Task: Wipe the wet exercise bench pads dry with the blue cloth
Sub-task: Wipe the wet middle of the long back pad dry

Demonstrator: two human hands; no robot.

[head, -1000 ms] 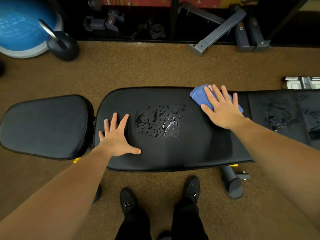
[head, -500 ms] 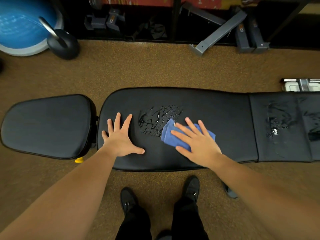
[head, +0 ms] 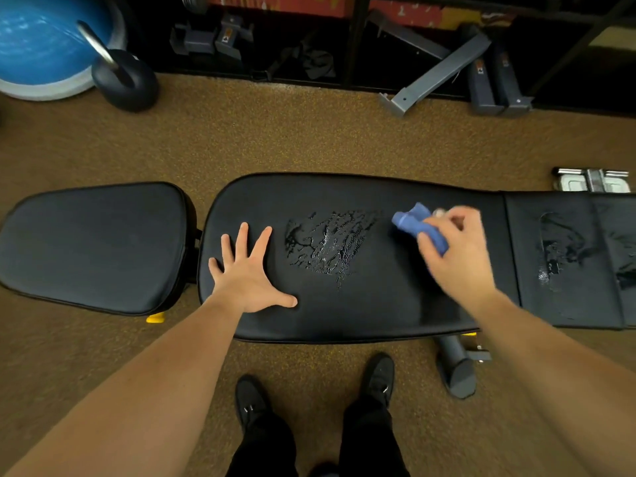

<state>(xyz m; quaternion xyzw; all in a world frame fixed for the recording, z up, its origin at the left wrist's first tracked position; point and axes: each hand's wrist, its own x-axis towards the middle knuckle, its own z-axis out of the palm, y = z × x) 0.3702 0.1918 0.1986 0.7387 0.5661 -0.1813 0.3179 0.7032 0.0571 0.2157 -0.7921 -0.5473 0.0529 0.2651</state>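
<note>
The person stands at the near side of the long black vinyl bench pad (head: 344, 315), whose long axis runs left to right in front of them. Their right hand (head: 457, 249) has its grip closed around the bunched blue cloth (head: 418, 225), fingers curled over it, the hand blurred so I cannot say whether the cloth is touching the pad or just above it. The left hand (head: 249, 277) lies flat with fingers spread wide on the left part of the same pad, holding nothing, seemingly bracing.

What matters for the next stroke is the streaky patch of water beads (head: 330, 246) in the middle of the pad: it sits between the two hands, just to the left of the cloth, so the right hand is the one placed to sweep leftward along the pad across it. That patch looks far from dry. Further right, past a seam, the adjoining black pad section (head: 564, 304) also shows wet smears (head: 557, 256), well right of the cloth. The separate rounded black seat pad (head: 93, 246) on the far left looks dry from here.
</note>
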